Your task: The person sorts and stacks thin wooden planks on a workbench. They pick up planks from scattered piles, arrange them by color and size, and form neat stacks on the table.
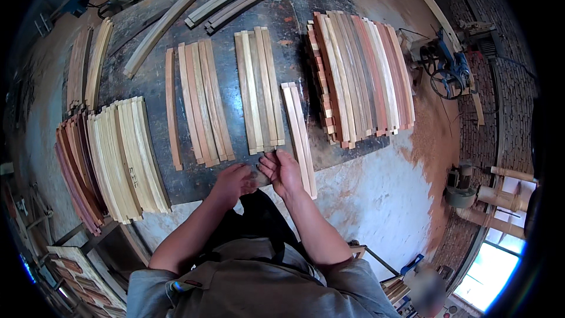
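Note:
At the table's near edge my right hand (281, 172) is held palm inward with fingers apart, close to the near ends of a group of wooden strips (259, 88). Nothing shows in its grasp. My left hand (235, 180) is just beside it, its bent fingers partly smeared and turned away. The group nearest my hands lies side by side, pale and brownish, with uneven ends. Left of it is another group of strips (203, 103), with a single reddish strip (172, 109) alongside. Two pinkish strips (299, 138) jut over the near edge beside my right hand.
A tall stack of mixed-colour strips (365, 79) stands at the right of the dark table (162, 23). Pale strips (126, 159) and dark red strips (82, 171) fill the near left corner. Curved strips (229, 0) lie far back. A person (426, 288) is at lower right.

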Tool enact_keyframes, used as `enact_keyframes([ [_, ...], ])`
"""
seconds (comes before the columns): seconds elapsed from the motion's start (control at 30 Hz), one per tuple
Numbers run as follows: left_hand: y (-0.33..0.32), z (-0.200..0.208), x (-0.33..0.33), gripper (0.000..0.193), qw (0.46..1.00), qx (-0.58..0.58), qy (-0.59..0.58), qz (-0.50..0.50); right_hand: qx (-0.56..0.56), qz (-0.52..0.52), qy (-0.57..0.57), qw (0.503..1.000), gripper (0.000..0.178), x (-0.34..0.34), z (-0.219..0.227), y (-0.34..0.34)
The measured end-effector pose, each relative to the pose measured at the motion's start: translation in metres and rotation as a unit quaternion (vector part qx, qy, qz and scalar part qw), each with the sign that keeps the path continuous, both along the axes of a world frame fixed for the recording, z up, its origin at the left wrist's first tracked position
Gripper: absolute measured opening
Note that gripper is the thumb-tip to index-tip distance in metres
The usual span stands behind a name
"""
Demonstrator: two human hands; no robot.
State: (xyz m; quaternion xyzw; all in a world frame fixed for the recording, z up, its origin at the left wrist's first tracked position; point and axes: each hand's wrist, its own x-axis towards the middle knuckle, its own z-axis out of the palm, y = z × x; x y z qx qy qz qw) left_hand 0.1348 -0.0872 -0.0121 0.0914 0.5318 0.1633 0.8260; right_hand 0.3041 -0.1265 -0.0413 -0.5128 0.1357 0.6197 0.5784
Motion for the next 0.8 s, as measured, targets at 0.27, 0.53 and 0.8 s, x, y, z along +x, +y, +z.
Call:
enact_keyframes([
  [0.27,-0.009,-0.051,0.048,0.018,0.963,-0.043,-0.196,0.18,0.032,-0.01,-0.003,0.999,0.011,0.008,0.012,0.006],
  [0.53,-0.023,-0.054,0.061,0.027,0.933,-0.026,-0.249,0.259,0.038,-0.063,-0.023,0.997,0.019,-0.006,0.023,0.009],
  [0.8,0.029,0.016,0.064,0.04,0.969,-0.012,-0.181,0.167,0.029,0.066,-0.101,0.992,0.035,0.022,0.04,0.042],
])
